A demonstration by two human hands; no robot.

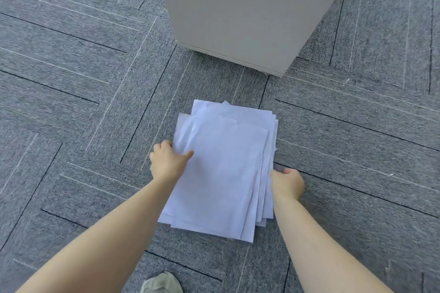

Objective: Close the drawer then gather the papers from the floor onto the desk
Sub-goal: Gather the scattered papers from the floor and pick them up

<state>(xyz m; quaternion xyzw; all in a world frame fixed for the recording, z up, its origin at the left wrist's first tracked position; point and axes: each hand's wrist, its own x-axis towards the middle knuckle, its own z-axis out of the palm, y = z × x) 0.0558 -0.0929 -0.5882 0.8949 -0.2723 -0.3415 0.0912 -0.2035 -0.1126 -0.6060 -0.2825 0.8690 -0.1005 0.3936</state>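
A loose stack of white papers (223, 169) lies on the grey carpet in the middle of the head view, its sheets slightly fanned. My left hand (166, 162) grips the stack's left edge, thumb on top of the upper sheets and fingers curled under them. My right hand (287, 183) holds the right edge, fingers tucked beneath the sheets. Beyond the papers stands a pale grey cabinet (240, 12); only its plain side faces show, and no drawer front is visible.
Grey carpet tiles (83, 78) with dark seams spread all around. The cabinet's lower corner (282, 74) lies just beyond the stack. The toe of a light shoe (160, 283) shows at the bottom edge.
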